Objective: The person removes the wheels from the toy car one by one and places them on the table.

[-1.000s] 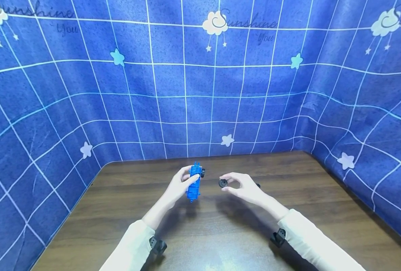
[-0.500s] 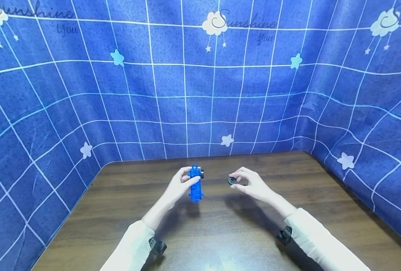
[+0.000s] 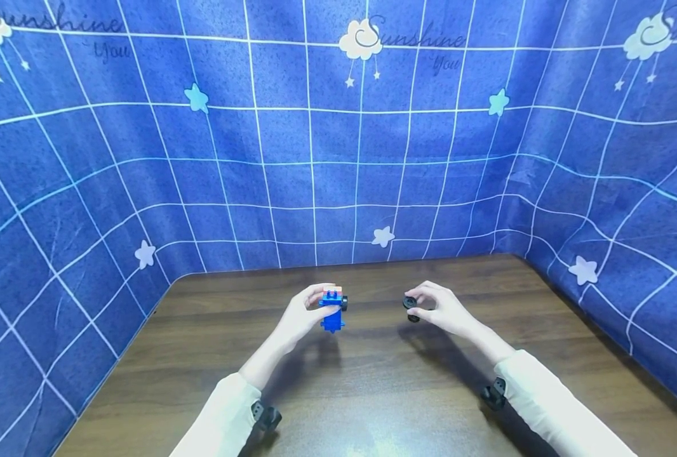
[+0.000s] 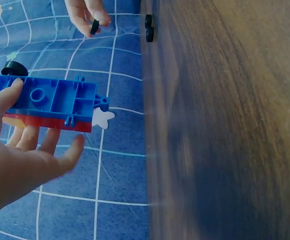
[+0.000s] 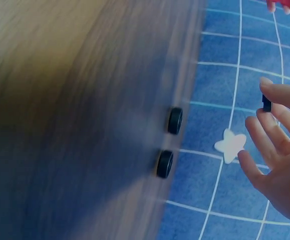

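Note:
My left hand (image 3: 302, 316) grips a toy train car (image 3: 332, 318) by its sides, raised over the table. In the left wrist view its blue hollow underside (image 4: 59, 97) faces the camera, with small axle pegs and a hitch loop; red and yellow parts show beyond it. One black wheel (image 4: 14, 68) sits at a corner of the car; the other pegs in sight are bare. To the right, my right hand (image 3: 446, 311) pinches a loose black wheel (image 3: 409, 302) between thumb and fingertips, apart from the car.
Two more black wheels, a nearer one (image 5: 165, 164) and another (image 5: 175, 120), stand on the brown wooden table (image 3: 201, 355) by the right hand. A blue grid-patterned curtain (image 3: 338, 184) with stars hangs behind the table and along its sides.
My right hand has moved to the right with the wheel, away from the car. My left hand has tilted the car, so its far end with red on top now shows.

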Available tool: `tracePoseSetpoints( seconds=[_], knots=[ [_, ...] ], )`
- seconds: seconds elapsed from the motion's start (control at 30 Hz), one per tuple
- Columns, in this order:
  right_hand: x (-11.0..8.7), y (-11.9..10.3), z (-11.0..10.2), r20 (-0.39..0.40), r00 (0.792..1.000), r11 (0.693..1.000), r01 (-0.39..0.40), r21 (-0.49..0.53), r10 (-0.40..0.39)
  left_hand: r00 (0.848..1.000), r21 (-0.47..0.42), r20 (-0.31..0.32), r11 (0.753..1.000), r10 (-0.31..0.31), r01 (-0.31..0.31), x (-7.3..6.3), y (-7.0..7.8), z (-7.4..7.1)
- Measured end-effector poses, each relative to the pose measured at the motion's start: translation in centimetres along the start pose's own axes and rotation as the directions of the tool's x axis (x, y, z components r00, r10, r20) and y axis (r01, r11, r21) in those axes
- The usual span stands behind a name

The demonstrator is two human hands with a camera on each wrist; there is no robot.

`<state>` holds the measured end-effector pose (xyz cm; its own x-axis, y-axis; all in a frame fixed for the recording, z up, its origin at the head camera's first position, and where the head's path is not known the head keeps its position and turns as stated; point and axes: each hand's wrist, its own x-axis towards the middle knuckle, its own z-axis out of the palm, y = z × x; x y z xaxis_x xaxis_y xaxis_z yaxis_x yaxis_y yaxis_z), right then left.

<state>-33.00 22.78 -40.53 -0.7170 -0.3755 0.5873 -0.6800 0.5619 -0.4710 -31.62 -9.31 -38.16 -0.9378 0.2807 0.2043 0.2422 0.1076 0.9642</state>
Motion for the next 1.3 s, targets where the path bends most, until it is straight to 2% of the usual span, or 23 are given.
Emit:
tracePoseSetpoints(
  seconds=[0.13,0.3,0.43,0.57,0.67,0.93,1.3],
  knots=[
    [-0.4,0.7,-0.4,-0.014,1.0,1.0,0.003,-0.019,-0.004,1.0,0.012,-0.026,1.0,0.015,-0.014,-0.4,0.9,0.0],
    [-0.7,1.5,-1.0,-0.02,1.0,0.999,-0.002,-0.045,0.001,0.998,-0.006,-0.059,1.0,0.013,-0.013,0.1,0.0,-0.1],
    [-1.0,2.0,-1.4,-0.013,0.999,0.997,-0.031,-0.064,0.031,0.999,-0.064,-0.033,0.997,0.034,-0.036,0.4,-0.8,-0.1],
    [-1.3,2.7,-1.9,-0.008,0.998,0.995,-0.062,-0.083,0.062,0.997,-0.166,0.015,0.984,0.07,-0.067,0.4,-0.9,0.0],
    [-1.5,3.1,-2.3,-0.006,0.997,0.992,-0.079,-0.095,0.079,0.997,-0.202,0.036,0.978,0.067,-0.059,0.4,-0.8,0.0],
    [-2.1,4.1,-2.9,-0.008,0.995,0.985,-0.102,-0.136,0.101,0.996,-0.102,0.064,0.993,0.063,-0.056,0.2,-0.8,-0.1],
    [-2.8,5.4,-3.7,0.007,0.989,0.974,-0.146,-0.174,0.149,0.994,-0.173,0.076,0.983,0.084,-0.069,0.3,-1.0,0.0]
  ],
)
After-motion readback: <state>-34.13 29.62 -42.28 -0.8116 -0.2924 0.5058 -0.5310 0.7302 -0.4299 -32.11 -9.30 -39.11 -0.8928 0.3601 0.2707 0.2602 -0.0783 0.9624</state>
